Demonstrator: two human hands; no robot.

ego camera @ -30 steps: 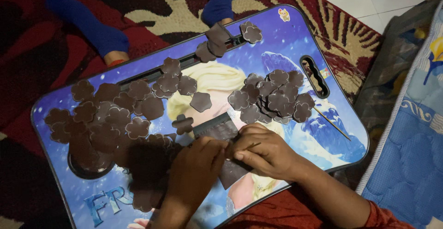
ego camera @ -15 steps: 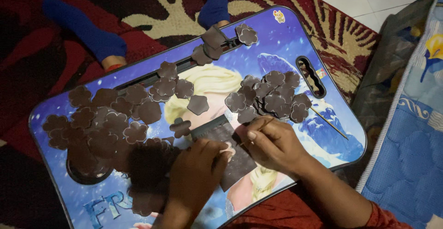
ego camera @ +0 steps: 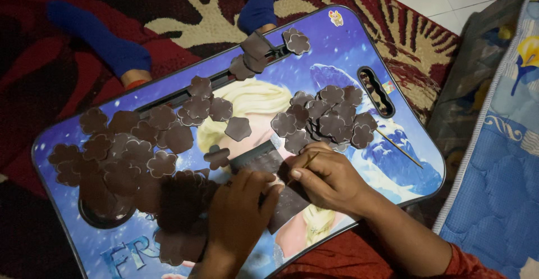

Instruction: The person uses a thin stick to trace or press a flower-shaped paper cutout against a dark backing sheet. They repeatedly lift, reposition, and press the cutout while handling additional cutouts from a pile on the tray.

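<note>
Dozens of dark brown flower-shaped cutouts (ego camera: 120,152) lie spread across the left half of the blue cartoon-printed lap table (ego camera: 348,71), overlapping in a loose heap, probably pushed aside there to keep the middle free. Above them, in the upper left of the frame, a foot in a blue sock (ego camera: 101,43) rests on the red patterned rug (ego camera: 33,105). Lower centre, my left hand (ego camera: 238,211) lies flat, fingers curled down and pressing on the dark brown flat sheet (ego camera: 281,203), holding nothing but pinning it so it cannot slide. That sheet sits at the centre-bottom of the table, its long axis running from upper left to lower right, one corner pointing toward the table's near edge. Just right of it, my right hand (ego camera: 331,180) has thumb and forefinger closed on a thin wooden stick (ego camera: 306,164), pinched like a pen, its tip angled down and left onto the sheet; I judge that grip gives control for fine work. Above that hand sits a second cluster of brown flower cutouts (ego camera: 328,119), kept apart from the first. Further right, a long thin skewer (ego camera: 398,148) lies diagonally, loose, near the table's oval carry slot (ego camera: 376,91). At far right is a blue quilted mat (ego camera: 499,189).
</note>
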